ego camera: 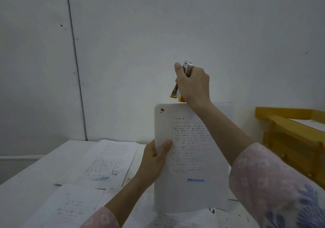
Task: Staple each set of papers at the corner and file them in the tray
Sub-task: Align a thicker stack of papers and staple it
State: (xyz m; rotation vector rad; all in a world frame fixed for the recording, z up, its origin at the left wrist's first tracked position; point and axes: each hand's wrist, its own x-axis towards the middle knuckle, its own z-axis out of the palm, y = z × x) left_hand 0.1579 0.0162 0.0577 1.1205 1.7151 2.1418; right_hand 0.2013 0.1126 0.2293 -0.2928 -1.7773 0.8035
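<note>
While your left hand [154, 160] pinches the paper set [191, 175] at its left edge, lower the stapler [175, 91] gripped in your right hand [193, 85] squarely onto 1 top corner.

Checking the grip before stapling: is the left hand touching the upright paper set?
Touching. Head view: the left hand grips the paper set, thumb across its front sheet.

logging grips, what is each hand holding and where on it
Left hand grips the paper set at its left edge; right hand grips the stapler around its middle.
</note>
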